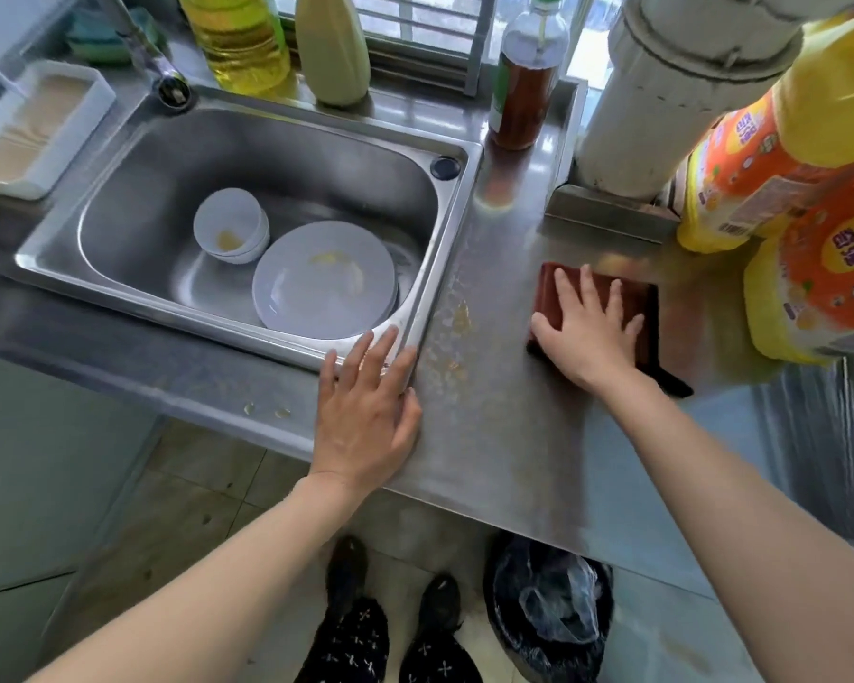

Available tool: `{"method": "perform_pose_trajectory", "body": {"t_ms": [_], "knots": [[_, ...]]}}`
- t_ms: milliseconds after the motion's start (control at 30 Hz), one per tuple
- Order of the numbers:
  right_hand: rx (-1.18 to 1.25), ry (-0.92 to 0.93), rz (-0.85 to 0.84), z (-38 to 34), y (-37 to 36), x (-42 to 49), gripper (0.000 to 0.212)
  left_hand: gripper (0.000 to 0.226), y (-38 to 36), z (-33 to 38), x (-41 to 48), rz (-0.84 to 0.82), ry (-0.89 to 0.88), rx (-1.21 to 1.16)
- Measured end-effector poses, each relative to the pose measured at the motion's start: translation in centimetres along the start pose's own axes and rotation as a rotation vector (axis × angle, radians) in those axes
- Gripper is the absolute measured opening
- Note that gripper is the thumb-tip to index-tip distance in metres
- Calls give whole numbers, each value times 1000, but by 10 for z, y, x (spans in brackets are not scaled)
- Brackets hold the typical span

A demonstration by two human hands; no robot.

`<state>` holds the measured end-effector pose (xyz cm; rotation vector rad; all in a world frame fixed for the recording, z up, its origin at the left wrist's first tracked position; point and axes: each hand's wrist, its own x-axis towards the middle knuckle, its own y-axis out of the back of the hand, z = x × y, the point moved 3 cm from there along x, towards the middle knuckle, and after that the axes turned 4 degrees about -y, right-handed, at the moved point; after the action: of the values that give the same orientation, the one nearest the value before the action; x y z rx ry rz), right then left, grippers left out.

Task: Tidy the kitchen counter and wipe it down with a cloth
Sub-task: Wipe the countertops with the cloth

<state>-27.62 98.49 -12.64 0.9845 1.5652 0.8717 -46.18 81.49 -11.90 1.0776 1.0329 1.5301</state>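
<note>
- Right hand (587, 327), fingers spread, presses flat on a dark red cloth (553, 288) on the steel counter (504, 436).
- Left hand (366, 411), fingers straight and slightly apart, rests by the sink (267, 155) corner.

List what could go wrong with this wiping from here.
The right hand presses the cloth close to the yellow bottles; a wide stroke could knock them. The yellowish spill by the sink rim may smear rather than lift. The drops near the front edge could get missed.

Plate (324, 278) and bowls (230, 231) in sink (444, 268) — cloth (597, 313) on counter (504, 436), right of sink.
</note>
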Motion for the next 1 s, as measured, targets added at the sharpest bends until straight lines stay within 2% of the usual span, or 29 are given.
{"method": "perform_pose_trajectory", "body": {"t_ms": [100,233,300,367,467,500,567,633,700,733,800,900,933,1000], "knots": [[52,7,55,-37,-14,-9,63,52,-9,-16,-6,-88,-30,7],[-97,337,174,-59,-48,-54,56,53,-14,-18,-9,-86,-43,-12],[-149,420,177,-50,-47,-65,57,54,-12,-18,-8,-81,-35,-38],[-158,335,178,-30,-41,-57,52,55,-12,-18,-9,-89,-22,-65],[-9,-20,173,-11,-30,-40,48,57,-14,-19,-10,-87,-20,-75],[43,-78,172,-19,-31,-39,48,57,-14,-19,-10,-87,-23,-76],[77,-15,158,-50,-39,-49,48,58,-15,-19,-10,-89,-30,-78],[18,176,157,-78,-51,-71,48,60,-15,-19,-10,-92,-35,-79],[-73,297,162,-78,-60,-95,48,57,-16,-20,-9,-98,-40,-76],[-107,298,164,-66,-62,-101,48,55,-17,-20,-9,-102,-43,-81],[-109,173,173,-25,-58,-108,48,53,-18,-20,-10,-102,-44,-96],[23,-182,177,30,-45,-110,48,53,-17,-19,-10,-70,-44,-97],[41,-242,184,32,-46,-114,49,53,-16,-19,-10,-61,-44,-99],[36,-226,190,9,-56,-127,49,51,-15,-18,-10,-51,-42,-113]]}}
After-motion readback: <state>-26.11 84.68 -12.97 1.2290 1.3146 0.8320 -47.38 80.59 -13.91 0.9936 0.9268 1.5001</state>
